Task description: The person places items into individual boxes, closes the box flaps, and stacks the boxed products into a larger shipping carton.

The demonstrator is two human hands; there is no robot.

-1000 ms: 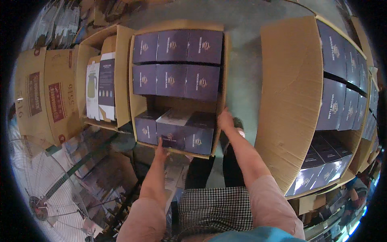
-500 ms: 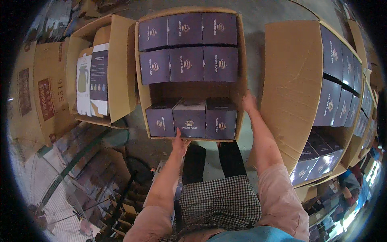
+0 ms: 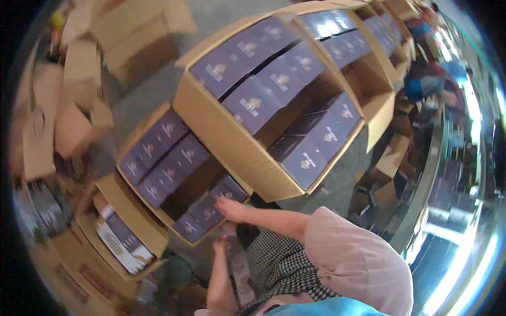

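An open brown carton (image 3: 174,223) stands in front of me, tilted in view, with rows of dark purple flask boxes (image 3: 167,176) inside. A gap runs between its upper rows and its front row. My right hand (image 3: 230,208) reaches over the front row, its fingers out against a dark flask box (image 3: 203,211) near the carton's right corner. Lower down, my left hand (image 3: 221,244) is beside the carton's front edge. Blur hides its fingers, and I cannot tell whether it touches the cardboard.
A larger open carton (image 3: 232,150) of similar boxes stands to the right, with more cartons (image 3: 365,87) behind it. A narrow carton (image 3: 138,210) holding white and dark packaging is at left. Empty cartons (image 3: 138,37) lie at far left. People (image 3: 429,87) are at far right.
My view has swung right, so the carton now appears lower left and tilted. My right hand has gone from the carton's right side to its front row. My left thumb no longer shows over the front edge.
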